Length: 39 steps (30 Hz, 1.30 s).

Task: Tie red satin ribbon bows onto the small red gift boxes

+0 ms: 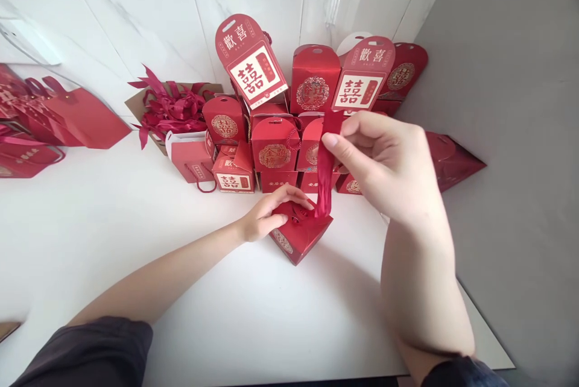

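A red pyramid-shaped gift box (pixel 302 241) with a round gold print stands on the white table. My left hand (pixel 266 213) grips its top, fingers curved over the far side and thumb on the near face. A dark red satin ribbon (pixel 324 179) rises from the top of the box. My right hand (pixel 384 155) is closed, pinching the ribbon's upper part between thumb and fingers and holding it taut above the box. The knot or hole where the ribbon meets the box is partly hidden by my left fingers.
Stacked red gift boxes (pixel 274 149) stand behind against the marble wall. A cardboard box (pixel 212 90) full of loose ribbons (pixel 174 106) is back left. Red bags (pixel 84 113) lie far left. Another red pyramid box (pixel 455 161) sits by the grey panel (pixel 515 134) on the right.
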Each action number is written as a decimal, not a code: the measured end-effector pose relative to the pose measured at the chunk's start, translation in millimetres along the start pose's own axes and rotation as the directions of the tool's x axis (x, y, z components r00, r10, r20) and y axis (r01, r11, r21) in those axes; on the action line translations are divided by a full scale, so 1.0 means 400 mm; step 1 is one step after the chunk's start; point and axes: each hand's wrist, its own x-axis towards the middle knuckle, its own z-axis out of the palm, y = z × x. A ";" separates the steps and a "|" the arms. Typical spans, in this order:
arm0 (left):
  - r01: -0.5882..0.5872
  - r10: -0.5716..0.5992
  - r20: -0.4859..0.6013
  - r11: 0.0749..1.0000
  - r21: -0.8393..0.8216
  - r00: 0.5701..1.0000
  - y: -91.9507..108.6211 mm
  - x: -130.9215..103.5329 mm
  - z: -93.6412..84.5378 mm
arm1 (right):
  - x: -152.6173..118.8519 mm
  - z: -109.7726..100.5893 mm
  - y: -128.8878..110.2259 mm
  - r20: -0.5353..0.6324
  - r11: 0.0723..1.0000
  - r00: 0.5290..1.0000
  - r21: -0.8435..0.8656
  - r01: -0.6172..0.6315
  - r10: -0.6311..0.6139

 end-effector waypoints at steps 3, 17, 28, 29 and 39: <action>-0.062 0.060 0.049 0.997 0.038 0.997 0.010 0.003 0.000 | 0.002 0.013 0.007 -0.037 0.998 0.999 -0.059 -0.025 0.023; 0.001 0.073 -0.143 0.887 0.463 0.987 0.088 0.007 0.010 | 0.011 0.014 0.003 -0.325 0.998 0.944 0.006 0.063 -0.058; 0.032 -0.011 -0.112 0.982 0.188 0.994 0.107 0.010 -0.027 | 0.016 -0.001 0.021 -0.253 0.998 0.965 -0.020 0.065 -0.068; 0.052 -0.033 -0.118 0.985 0.167 0.993 0.109 0.009 -0.026 | 0.017 -0.002 0.023 -0.262 0.997 0.962 -0.021 0.069 -0.072; 0.224 -0.224 -0.013 0.966 0.127 0.975 0.130 0.005 -0.009 | 0.021 -0.010 0.007 -0.412 0.993 0.904 -0.033 0.109 -0.113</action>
